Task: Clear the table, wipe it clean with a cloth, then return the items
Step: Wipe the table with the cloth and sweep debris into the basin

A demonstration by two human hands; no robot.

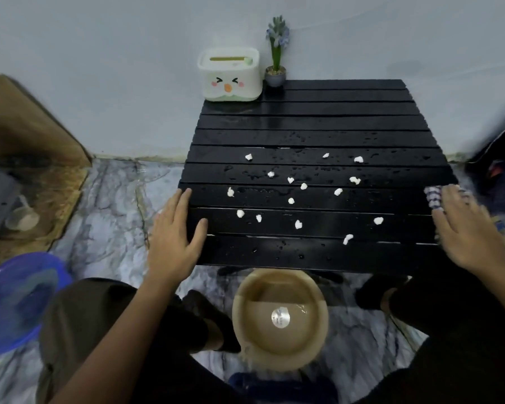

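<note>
From the head view, the wiping step looks about to begin, though clearing is not yet finished. The black slatted table [312, 123] is wet with droplets and strewn with small white scraps [298, 224]. The white tissue box [229, 74] and the little potted flower [275, 75] stand at its far left corner.

The left hand [172, 237] lies flat and relaxed on the table's near left edge, holding nothing. The right hand [467, 228] rests at the near right edge with fingers spread over a blue-and-white checked cloth [433, 196]. It is blurred there, so whether it grips or merely presses the cloth is hard to say.

Next, I judge, the box and pot want lifting off. Then the cloth can sweep the scraps toward the tan bin [280, 316] standing open below the near edge.

The floor is grey marbled tile, the wall pale. A blue basin [18, 298] sits at the left.
</note>
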